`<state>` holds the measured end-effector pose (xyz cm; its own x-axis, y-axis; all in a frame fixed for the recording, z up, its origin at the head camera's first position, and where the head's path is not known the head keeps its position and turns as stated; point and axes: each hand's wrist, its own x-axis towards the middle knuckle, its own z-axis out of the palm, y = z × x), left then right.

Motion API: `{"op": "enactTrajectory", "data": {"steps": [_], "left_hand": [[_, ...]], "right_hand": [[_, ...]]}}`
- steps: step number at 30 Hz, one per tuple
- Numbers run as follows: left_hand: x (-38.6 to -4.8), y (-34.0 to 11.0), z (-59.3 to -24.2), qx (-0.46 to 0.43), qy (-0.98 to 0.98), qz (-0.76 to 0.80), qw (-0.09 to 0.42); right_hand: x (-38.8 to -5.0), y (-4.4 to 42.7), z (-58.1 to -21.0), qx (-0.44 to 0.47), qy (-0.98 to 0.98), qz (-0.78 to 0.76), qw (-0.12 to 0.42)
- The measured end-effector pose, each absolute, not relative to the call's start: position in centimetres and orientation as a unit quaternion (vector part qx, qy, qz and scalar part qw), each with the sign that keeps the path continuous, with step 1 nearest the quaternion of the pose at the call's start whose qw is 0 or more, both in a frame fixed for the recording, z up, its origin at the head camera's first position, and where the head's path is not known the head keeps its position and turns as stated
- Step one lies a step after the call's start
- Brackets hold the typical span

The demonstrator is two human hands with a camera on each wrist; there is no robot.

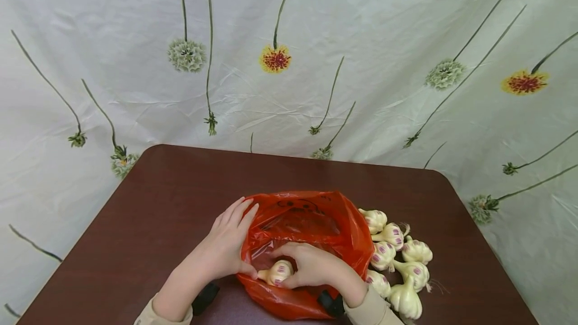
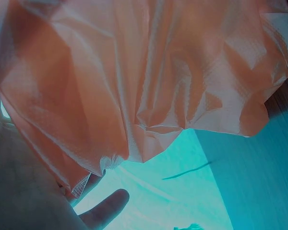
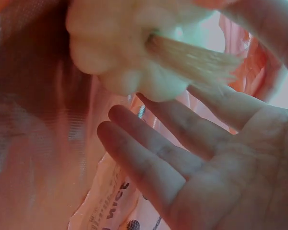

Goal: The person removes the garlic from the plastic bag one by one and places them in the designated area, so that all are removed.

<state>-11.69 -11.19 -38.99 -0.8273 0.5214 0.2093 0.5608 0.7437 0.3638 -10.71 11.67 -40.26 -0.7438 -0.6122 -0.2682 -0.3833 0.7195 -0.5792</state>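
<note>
A red plastic bag lies on the table with its mouth spread wide. My left hand holds the bag's left rim, fingers at the far side and thumb near the front; creased plastic fills most of the left wrist view. Inside the mouth, my right hand grips a garlic bulb between thumb and fingers, its stem pointing left. In the right wrist view the bulb shows its pale lobes and root tuft, while the other fingers stretch out beneath it.
Several garlic bulbs lie in a cluster against the bag's right side. The dark brown table reaches back to a pale flowered cloth hanging behind it.
</note>
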Motion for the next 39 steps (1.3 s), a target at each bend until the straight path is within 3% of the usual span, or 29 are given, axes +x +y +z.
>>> {"op": "enactTrajectory", "data": {"steps": [24,39], "left_hand": [[-11.7,-11.2,-39.0,-0.292,-0.931,-0.213,0.054],[-11.9,-11.0,-38.9,-0.291,-0.932,-0.211,0.043]], "right_hand": [[-10.9,11.4,-40.3,-0.261,0.901,-0.281,0.206],[-10.9,13.8,-37.0,-0.252,0.896,-0.342,0.130]]}}
